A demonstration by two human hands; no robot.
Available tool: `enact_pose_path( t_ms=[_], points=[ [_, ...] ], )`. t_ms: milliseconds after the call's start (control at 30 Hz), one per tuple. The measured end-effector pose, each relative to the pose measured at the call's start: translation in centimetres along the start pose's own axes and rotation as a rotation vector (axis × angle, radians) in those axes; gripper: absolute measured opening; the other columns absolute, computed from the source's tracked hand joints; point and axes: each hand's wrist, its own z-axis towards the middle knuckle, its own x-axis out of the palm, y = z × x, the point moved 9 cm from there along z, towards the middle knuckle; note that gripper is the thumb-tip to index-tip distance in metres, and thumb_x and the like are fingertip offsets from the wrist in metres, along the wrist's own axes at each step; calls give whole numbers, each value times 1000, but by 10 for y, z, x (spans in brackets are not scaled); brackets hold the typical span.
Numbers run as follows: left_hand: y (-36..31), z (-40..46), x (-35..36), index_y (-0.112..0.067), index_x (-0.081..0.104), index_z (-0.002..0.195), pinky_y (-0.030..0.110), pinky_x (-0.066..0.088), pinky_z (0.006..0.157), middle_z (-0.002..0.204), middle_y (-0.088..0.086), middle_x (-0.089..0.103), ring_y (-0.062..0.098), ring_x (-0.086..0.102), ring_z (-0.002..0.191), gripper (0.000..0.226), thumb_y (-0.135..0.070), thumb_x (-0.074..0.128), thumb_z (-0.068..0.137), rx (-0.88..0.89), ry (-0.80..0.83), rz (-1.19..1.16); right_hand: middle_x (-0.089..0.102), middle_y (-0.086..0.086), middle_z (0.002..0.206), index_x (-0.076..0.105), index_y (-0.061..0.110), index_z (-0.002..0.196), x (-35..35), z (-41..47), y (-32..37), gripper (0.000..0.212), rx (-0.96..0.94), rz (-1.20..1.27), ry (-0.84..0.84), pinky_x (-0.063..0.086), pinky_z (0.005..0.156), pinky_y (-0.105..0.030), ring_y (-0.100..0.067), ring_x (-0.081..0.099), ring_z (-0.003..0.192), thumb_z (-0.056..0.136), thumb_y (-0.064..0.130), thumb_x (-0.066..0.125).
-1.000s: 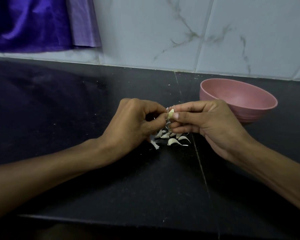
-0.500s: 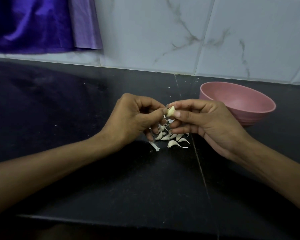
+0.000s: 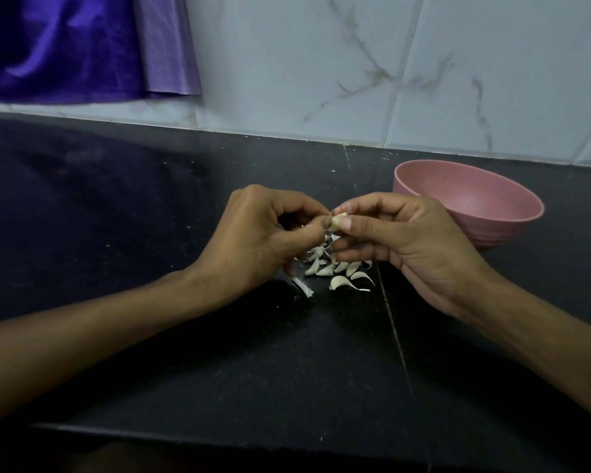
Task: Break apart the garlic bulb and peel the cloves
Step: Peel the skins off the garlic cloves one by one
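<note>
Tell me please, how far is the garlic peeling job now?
Done: the bulb is already broken apart; a pile of loose pieces lies on the black counter. In hand: the left hand and right hand both pinch one clove. Left: that clove, and perhaps more; I cannot tell cloves from skins in the pile. The pink bowl shows no garlic.
</note>
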Motion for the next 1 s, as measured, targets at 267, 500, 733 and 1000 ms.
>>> enact_pose_path(
  t_ms=[267,500,733,1000],
  points=[
    [5,1,1,-11,75,85,20,46,41,53,-9,64,9,59,39,9,-16,68,88,-46,5,-42,76,-12,86,71,2,90,2,0,1,22,1,8,1,62,71,-30,-21,72,74,70,11,72],
    [3,0,0,-10,75,86,27,51,41,54,-7,65,12,60,39,17,-26,69,86,-54,-8,-46,74,-14,86,71,2,93,3,0,-2,23,24,56,3,61,67,-29,-21,71,72,72,11,72],
    [0,0,3,-9,76,89,24,50,42,57,-7,66,12,61,41,19,-26,67,88,-14,19,-42,72,-14,78,68,2,89,4,0,-3,26,37,63,-3,62,65,-30,-20,70,67,67,15,75],
    [-3,0,1,-12,75,89,20,48,41,56,-13,64,8,60,41,22,-31,66,84,6,11,-48,74,-15,87,69,0,92,2,0,-2,22,14,66,-4,61,69,-29,-23,72,76,72,10,73]
  ],
)
